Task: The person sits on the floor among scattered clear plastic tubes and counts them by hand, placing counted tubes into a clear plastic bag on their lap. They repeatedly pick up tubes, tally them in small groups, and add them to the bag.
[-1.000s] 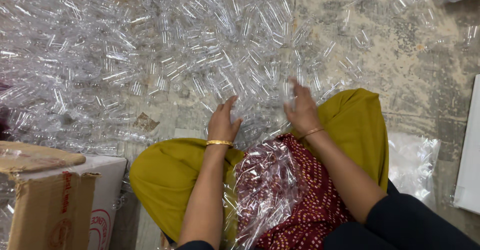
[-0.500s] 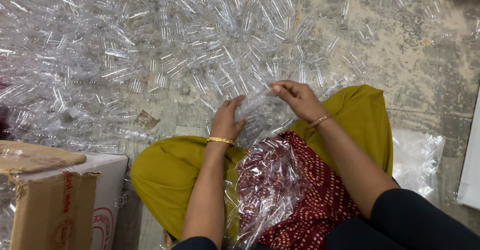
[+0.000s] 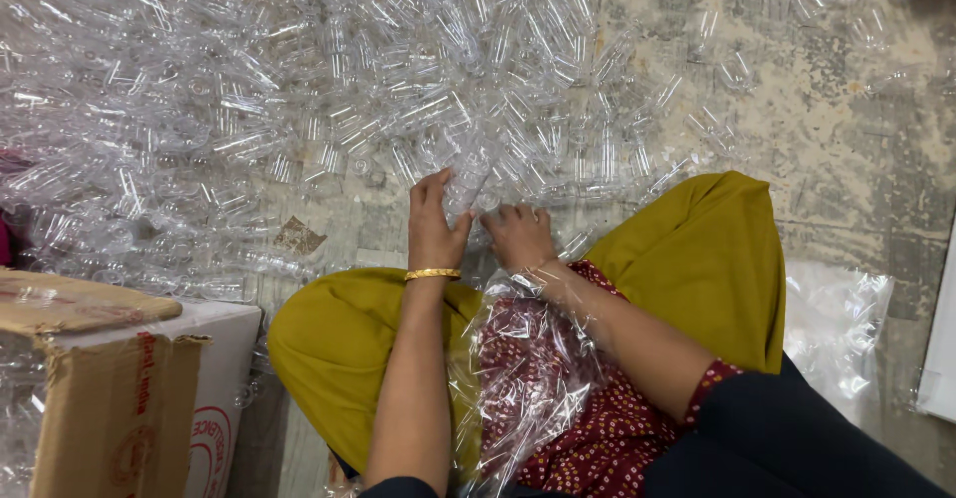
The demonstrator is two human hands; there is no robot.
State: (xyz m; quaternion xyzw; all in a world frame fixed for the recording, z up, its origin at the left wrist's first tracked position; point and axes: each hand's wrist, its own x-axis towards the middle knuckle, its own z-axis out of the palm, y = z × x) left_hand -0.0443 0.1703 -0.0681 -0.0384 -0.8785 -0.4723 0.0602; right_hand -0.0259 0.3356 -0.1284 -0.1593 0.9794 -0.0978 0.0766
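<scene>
At the near edge of the pile (image 3: 329,110) of clear tubes on the floor (image 3: 846,139), just past your knees, your two hands meet over a small bunch of tubes (image 3: 468,189). You seem to be in the gathering step: your left hand (image 3: 433,224) stands edge-up with fingers straight, its grip open and pressed flat against the bunch, while your right hand (image 3: 518,237) curls down beside it. Whether that grip has closed on any tube you cannot tell, since its fingertips are tucked under. The next move looks to call for closing both hands on the bunch without letting tubes slide out sideways (they are smooth and loose). A clear bag (image 3: 533,378) lies crumpled across your lap. A carton (image 3: 110,398) at your left is cut off by the frame. Single tubes blur together in the glare.
</scene>
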